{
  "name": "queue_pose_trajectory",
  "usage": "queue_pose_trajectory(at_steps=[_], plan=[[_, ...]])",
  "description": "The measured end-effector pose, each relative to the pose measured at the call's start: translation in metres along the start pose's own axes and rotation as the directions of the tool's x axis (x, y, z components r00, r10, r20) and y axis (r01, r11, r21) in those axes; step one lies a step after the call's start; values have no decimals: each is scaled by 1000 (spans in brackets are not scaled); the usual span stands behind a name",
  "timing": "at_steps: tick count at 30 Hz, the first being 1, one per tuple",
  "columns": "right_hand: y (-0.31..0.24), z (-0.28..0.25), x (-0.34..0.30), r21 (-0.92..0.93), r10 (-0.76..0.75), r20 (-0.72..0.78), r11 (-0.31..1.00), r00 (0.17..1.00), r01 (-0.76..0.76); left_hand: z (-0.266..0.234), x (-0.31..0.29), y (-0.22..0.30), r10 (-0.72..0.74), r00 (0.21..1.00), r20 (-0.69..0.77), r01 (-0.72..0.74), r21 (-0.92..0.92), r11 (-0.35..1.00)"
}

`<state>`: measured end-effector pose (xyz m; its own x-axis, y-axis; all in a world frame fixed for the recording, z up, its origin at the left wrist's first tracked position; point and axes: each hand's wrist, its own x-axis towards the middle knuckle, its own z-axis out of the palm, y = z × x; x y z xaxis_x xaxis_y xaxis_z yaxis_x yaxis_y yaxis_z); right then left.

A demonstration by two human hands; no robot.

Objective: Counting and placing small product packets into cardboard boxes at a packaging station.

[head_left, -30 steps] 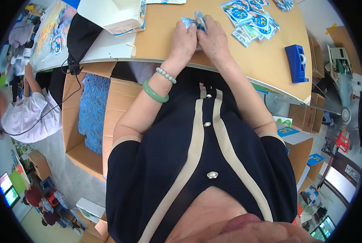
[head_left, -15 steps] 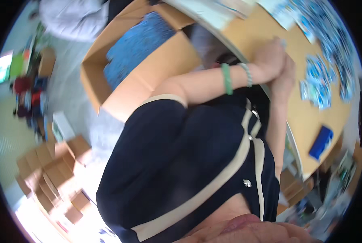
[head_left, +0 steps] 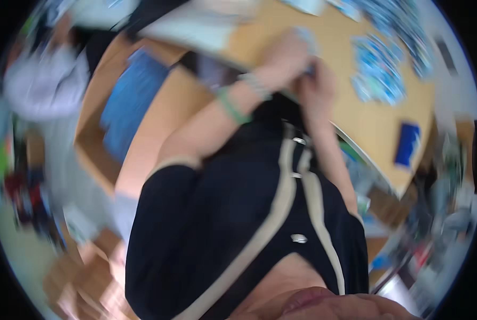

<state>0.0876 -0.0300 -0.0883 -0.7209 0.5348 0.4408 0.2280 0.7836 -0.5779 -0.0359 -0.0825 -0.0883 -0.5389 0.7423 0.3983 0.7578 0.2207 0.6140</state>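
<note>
Over the near edge of the table, both of my hands meet in front of my chest, blurred by motion. My left hand [head_left: 287,56], with a green bangle [head_left: 232,105] and a pale beaded bracelet [head_left: 255,85] on its arm, is closed around a small light-blue and white packet [head_left: 304,35] that peeks out at its fingertips. Close against it, my right hand [head_left: 318,90] has its fingers curled in. Something small and dark shows between the hands, too smeared to name. Right of them lies a pile of blue and white packets [head_left: 378,69].
More packets [head_left: 403,26] are heaped along the table's far side. A dark blue pack [head_left: 407,144] lies near the table's right corner [head_left: 398,186]. At my left stands an open cardboard box [head_left: 97,144] holding blue material [head_left: 134,101]. A pale bulky bundle [head_left: 46,82] is beyond it.
The view has swung, so the table and box sit further left and higher. My hands stay together but have parted slightly, and a bit of light blue shows more plainly at the left fingertips.
</note>
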Motion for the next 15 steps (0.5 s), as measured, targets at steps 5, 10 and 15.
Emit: queue_pose_trajectory(at_steps=[5, 10, 15], plan=[[56, -10, 23, 389, 123, -7, 914, 992, -110, 40, 49, 14, -444, 882, 157, 469, -213, 857], [86, -57, 28, 301, -60, 17, 952, 998, 52, 49, 69, 39, -434, 882, 185, 439, 13, 898], [151, -120, 94, -489, -28, -109, 872, 994, -29, 44, 73, 63, -476, 861, 179, 446, 184, 876]])
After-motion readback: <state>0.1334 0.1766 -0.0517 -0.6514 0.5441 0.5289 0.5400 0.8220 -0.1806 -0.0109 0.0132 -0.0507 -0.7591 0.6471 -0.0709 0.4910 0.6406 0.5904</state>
